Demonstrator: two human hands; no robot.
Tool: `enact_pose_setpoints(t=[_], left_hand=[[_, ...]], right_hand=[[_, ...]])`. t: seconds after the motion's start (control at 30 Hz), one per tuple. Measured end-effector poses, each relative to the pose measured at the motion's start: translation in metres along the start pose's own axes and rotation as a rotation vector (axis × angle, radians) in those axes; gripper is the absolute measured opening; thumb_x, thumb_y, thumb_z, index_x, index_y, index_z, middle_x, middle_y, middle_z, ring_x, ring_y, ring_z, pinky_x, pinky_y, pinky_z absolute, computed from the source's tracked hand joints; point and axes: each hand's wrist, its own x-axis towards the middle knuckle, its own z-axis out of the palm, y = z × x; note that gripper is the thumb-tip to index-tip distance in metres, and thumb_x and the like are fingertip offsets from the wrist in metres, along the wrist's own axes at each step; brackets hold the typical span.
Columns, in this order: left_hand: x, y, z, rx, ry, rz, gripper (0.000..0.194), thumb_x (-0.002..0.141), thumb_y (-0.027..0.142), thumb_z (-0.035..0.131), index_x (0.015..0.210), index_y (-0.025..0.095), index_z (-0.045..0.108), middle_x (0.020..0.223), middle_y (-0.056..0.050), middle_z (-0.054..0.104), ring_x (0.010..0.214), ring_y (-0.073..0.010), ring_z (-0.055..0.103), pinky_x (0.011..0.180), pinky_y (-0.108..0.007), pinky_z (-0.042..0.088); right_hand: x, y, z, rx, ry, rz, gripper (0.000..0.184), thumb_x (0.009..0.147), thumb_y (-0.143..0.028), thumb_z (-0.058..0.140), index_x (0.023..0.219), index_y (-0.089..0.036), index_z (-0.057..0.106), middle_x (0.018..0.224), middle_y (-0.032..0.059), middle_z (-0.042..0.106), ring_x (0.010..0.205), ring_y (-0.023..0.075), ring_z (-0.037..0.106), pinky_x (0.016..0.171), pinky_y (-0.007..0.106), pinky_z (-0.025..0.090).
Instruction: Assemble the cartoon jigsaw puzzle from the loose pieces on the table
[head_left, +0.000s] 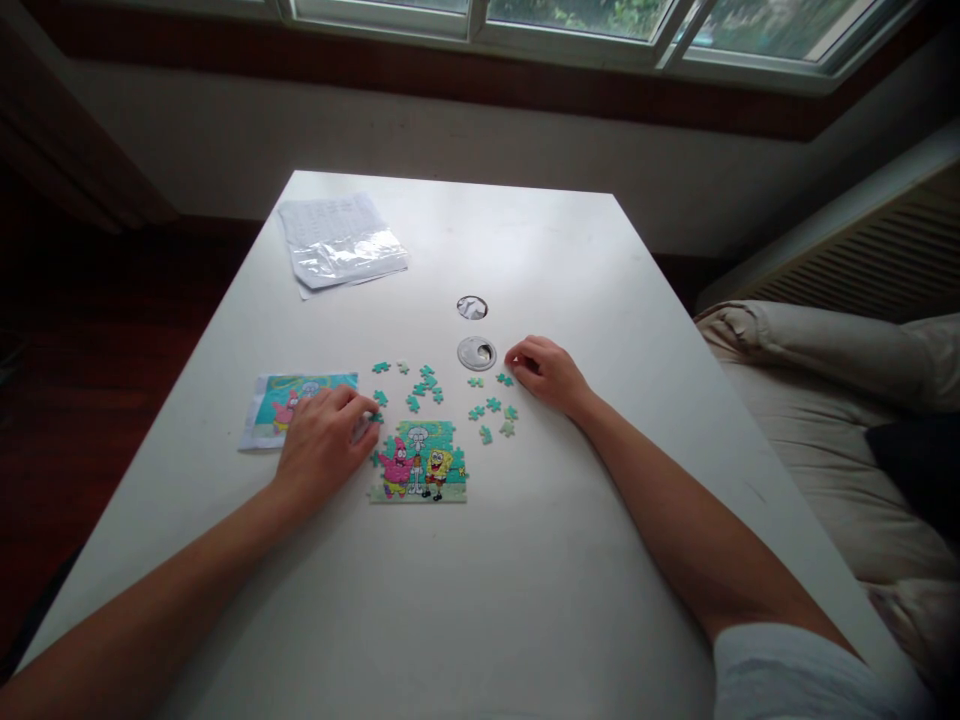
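Observation:
A partly assembled cartoon jigsaw puzzle (420, 465) lies on the white table (480, 580) in front of me. Several loose teal pieces (427, 385) are scattered just beyond it. My left hand (324, 440) rests palm down at the puzzle's left edge, fingers curled, fingertips touching a teal piece (377, 415). It partly covers a printed reference picture (281, 405). My right hand (546, 372) lies to the right of the loose pieces, fingers curled, fingertips pinched at a teal piece (505, 379).
A clear plastic bag on a sheet of paper (341, 245) lies at the far left of the table. Two round metal lids or tins (476, 352) sit beyond the pieces. A cushioned seat (825, 400) stands to the right; a window wall is behind.

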Motion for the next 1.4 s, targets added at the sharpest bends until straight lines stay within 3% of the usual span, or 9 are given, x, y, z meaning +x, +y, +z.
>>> enact_pose_setpoints(t=[0.53,0.73,0.9,1.07,1.4], left_hand=[[0.002,-0.003,0.0,-0.054,-0.067,-0.008,0.012,0.091,0.034,0.061,0.093,0.023,0.065,0.099,-0.005,0.065,0.095,-0.0257,0.06,0.083,-0.039,0.042],[0.002,-0.001,0.0,-0.005,-0.029,-0.007,0.027,0.098,0.04,0.05,0.081,0.022,0.061,0.092,-0.006,0.063,0.089,-0.025,0.058,0.079,-0.039,0.04],[0.005,-0.008,0.005,-0.029,0.01,-0.034,0.019,0.097,0.033,0.049,0.097,0.023,0.065,0.097,-0.005,0.064,0.095,-0.0255,0.059,0.084,-0.04,0.041],[0.006,-0.014,0.01,-0.054,0.04,-0.025,0.028,0.097,0.036,0.052,0.119,0.026,0.066,0.103,-0.006,0.064,0.102,-0.0267,0.059,0.087,-0.039,0.041],[0.004,-0.012,0.011,-0.066,0.049,0.062,0.021,0.095,0.037,0.058,0.107,0.025,0.069,0.108,-0.007,0.065,0.104,-0.0272,0.058,0.091,-0.042,0.041]], right_hand=[[0.001,0.0,0.0,-0.01,0.001,-0.009,0.015,0.083,-0.013,0.057,0.088,-0.023,0.068,0.079,0.0032,0.057,0.075,0.0191,0.051,0.07,0.032,0.04],[0.001,-0.001,0.0,-0.011,0.0,-0.012,0.016,0.083,-0.013,0.057,0.088,-0.023,0.068,0.078,0.0032,0.057,0.074,0.019,0.05,0.07,0.032,0.04],[0.0,-0.002,0.0,-0.014,0.001,-0.009,0.015,0.084,-0.013,0.057,0.087,-0.023,0.068,0.078,0.0032,0.057,0.074,0.0191,0.05,0.071,0.032,0.04],[0.0,-0.001,0.001,-0.008,0.0,-0.004,0.016,0.083,-0.014,0.057,0.089,-0.023,0.069,0.079,0.0034,0.058,0.075,0.0196,0.05,0.071,0.033,0.04],[0.0,0.0,0.001,-0.024,0.009,-0.011,0.015,0.083,-0.012,0.058,0.088,-0.022,0.068,0.079,0.0028,0.058,0.075,0.0186,0.051,0.071,0.031,0.039]])
